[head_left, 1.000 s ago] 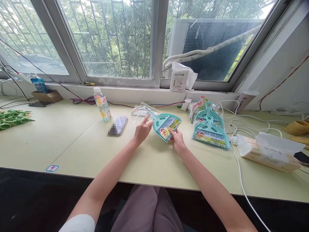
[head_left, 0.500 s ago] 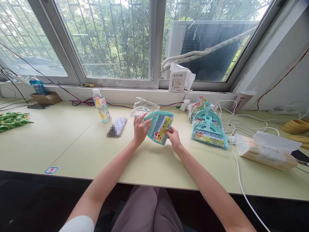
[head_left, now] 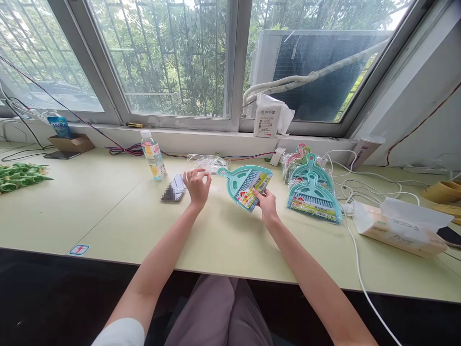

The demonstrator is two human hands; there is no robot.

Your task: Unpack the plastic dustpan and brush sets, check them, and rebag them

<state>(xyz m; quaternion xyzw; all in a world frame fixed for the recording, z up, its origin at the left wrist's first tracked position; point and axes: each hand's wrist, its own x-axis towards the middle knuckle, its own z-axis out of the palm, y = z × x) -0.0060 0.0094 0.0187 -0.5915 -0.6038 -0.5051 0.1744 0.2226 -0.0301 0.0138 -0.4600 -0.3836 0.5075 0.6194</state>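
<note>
My right hand (head_left: 265, 203) pinches the lower edge of a teal mini dustpan-and-brush set (head_left: 245, 183) with a colourful label, holding it just above the pale green table (head_left: 108, 206). My left hand (head_left: 197, 183) is to its left, fingers curled round the edge of a clear plastic bag (head_left: 208, 163) that lies crumpled behind it. A small dark object (head_left: 174, 188), blurred out, lies beside my left hand.
A stack of bagged teal and pink dustpan sets (head_left: 312, 188) sits to the right, among white cables (head_left: 363, 187). A tissue box (head_left: 399, 226) is further right. A drink bottle (head_left: 152, 155) stands left of centre. Green plastic items (head_left: 18, 176) lie at the far left.
My left hand let go of the dustpan set and moved left to the clear bag. My right hand tilted the set back to the right, handle pointing left.
</note>
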